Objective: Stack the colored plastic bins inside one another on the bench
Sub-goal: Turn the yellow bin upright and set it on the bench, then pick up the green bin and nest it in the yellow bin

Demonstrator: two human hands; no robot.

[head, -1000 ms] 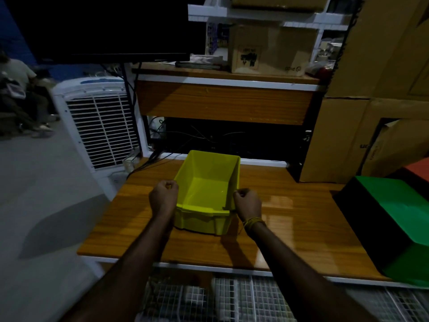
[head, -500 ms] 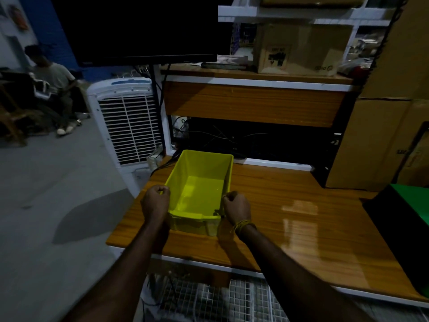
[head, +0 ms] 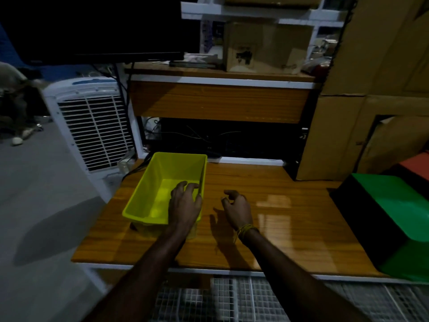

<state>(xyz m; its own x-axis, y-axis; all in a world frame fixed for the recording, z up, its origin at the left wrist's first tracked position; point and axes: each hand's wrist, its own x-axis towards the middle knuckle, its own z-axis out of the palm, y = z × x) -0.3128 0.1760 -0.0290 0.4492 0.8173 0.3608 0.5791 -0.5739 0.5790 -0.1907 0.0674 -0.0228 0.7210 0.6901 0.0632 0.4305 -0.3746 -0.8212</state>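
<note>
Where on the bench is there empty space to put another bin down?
The widest bare wood on the bench lies between the right hand and the green bin. A smaller bare strip runs along the front edge, left of the arms. The left end is crowded: the yellow bin sits there with the left hand over it.

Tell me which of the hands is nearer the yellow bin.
Left. The left hand is over the yellow bin at its near right corner; the right hand hovers above the bench, apart from the bin's right side.
</note>
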